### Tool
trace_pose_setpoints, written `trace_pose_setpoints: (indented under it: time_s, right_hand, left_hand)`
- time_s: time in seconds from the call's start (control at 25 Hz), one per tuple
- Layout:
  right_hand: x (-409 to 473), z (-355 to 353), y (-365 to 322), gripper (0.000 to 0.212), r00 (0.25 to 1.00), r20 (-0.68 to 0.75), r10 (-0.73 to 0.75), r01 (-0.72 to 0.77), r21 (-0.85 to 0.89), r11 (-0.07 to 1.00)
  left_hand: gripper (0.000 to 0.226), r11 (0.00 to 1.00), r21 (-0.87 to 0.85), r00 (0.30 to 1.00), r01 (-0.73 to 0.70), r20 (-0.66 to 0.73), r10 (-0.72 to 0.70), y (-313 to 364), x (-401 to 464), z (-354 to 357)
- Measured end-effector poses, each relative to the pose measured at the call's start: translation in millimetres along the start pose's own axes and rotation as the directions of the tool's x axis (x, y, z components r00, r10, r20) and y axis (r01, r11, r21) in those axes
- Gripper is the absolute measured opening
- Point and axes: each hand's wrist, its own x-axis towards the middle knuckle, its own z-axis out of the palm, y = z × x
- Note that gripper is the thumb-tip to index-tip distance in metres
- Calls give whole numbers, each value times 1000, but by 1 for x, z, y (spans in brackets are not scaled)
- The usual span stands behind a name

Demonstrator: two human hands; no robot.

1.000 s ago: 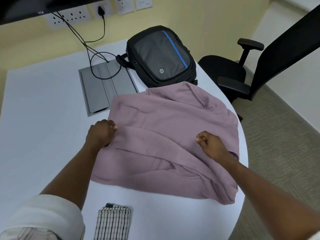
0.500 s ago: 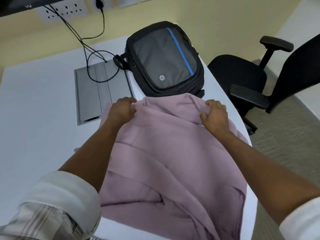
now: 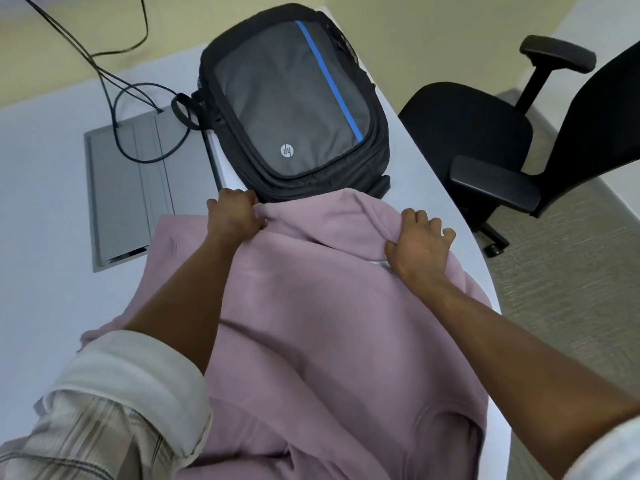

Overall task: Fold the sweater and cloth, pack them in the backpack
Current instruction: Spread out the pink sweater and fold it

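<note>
I see my left grip (image 3: 234, 216) and right grip (image 3: 420, 245) both clutching the pink sweater (image 3: 311, 323) (far edge) near the backpack (image 3: 291, 109).

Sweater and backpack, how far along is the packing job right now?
Early. Nothing looks packed: the backpack lies on the table, apparently closed. In hand: the left hand and right hand both hold the far edge of the pink sweater, which is loosely doubled over, not a finished fold. Left: finish folding it, fold the cloth, which is out of view, open the backpack and pack both.
</note>
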Motion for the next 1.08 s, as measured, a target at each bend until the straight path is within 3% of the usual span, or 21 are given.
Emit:
trace_pose_setpoints:
  time_s: [0.4,0.6,0.72,0.84,0.92,1.0,1.08]
  right_hand:
    - [-26,-45,21,37,991,-108,72,-60,107,992]
    - [-68,-79,16,42,991,-131,2,37,299,954]
    - [-109,-94,9,38,974,-204,-98,156,289,945]
    - [-158,-88,-2,32,930,-303,-207,289,258,922]
    - [-193,-73,-12,32,922,-292,-254,323,216,922]
    - [-224,-50,-21,35,925,-223,-307,339,123,933]
    - [-251,-26,-28,37,921,-94,-378,385,67,920]
  left_hand:
    - [4,997,-17,937,-73,-344,63,-6,-25,-68]
    - [12,994,26,878,-103,-467,103,-38,-66,-98]
    - [19,991,54,852,-122,-506,133,-66,-106,-101]
    - [27,992,67,869,-110,-478,128,-95,-146,-89]
    - [29,995,73,904,-74,-416,98,-114,-175,-70]
    - [27,995,102,961,-21,-271,48,-127,-204,-47]
    - [26,988,155,1000,10,-9,-9,-141,-226,-22]
